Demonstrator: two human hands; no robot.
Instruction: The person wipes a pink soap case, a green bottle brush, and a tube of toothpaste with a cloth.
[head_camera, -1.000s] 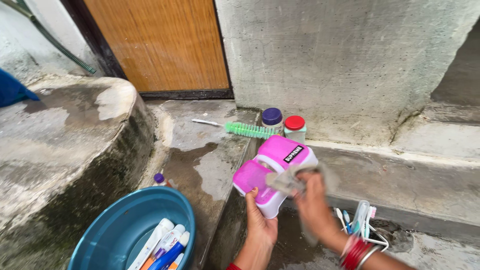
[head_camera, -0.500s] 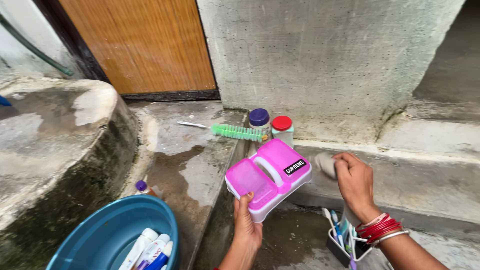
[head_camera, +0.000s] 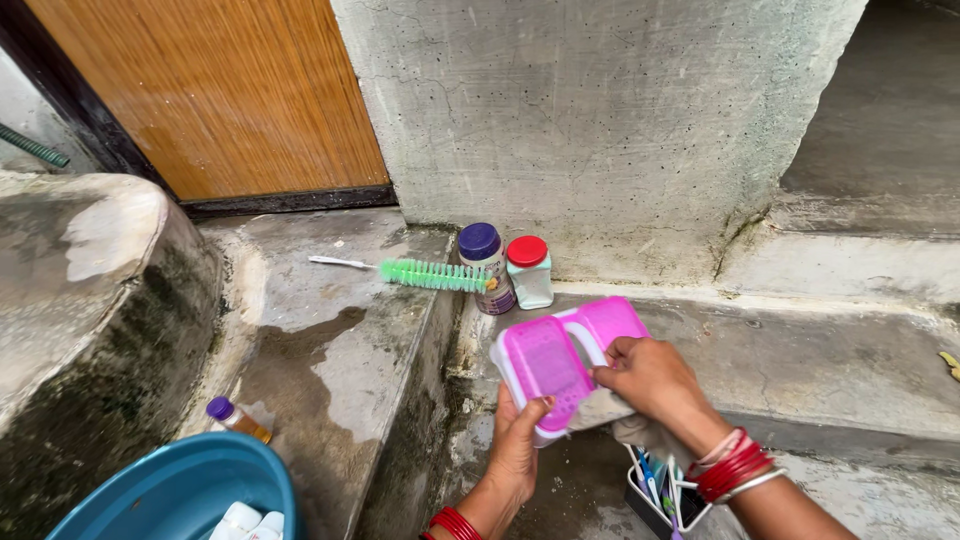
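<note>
Left hand (head_camera: 517, 447): closed around the near end of the pink case (head_camera: 562, 356), held over the wet step.
Right hand (head_camera: 655, 382): a grey cloth (head_camera: 612, 412) is gripped and pressed against the case.
Far left: green brush (head_camera: 432, 275), two jars (head_camera: 505, 265).

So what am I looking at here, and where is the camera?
There is no machine: a person works with two bare hands, and the one camera sits on their head, looking down. The left hand holds a pink plastic box from below. The right hand, with red bangles on its wrist, presses a grey cloth against the box. All this is over wet concrete steps. By the wall stand two jars, one with a purple lid and one with a red lid, and a green brush lies beside them. A blue basin sits lower left, and a small rack of toothbrushes stands under the right wrist.
</note>
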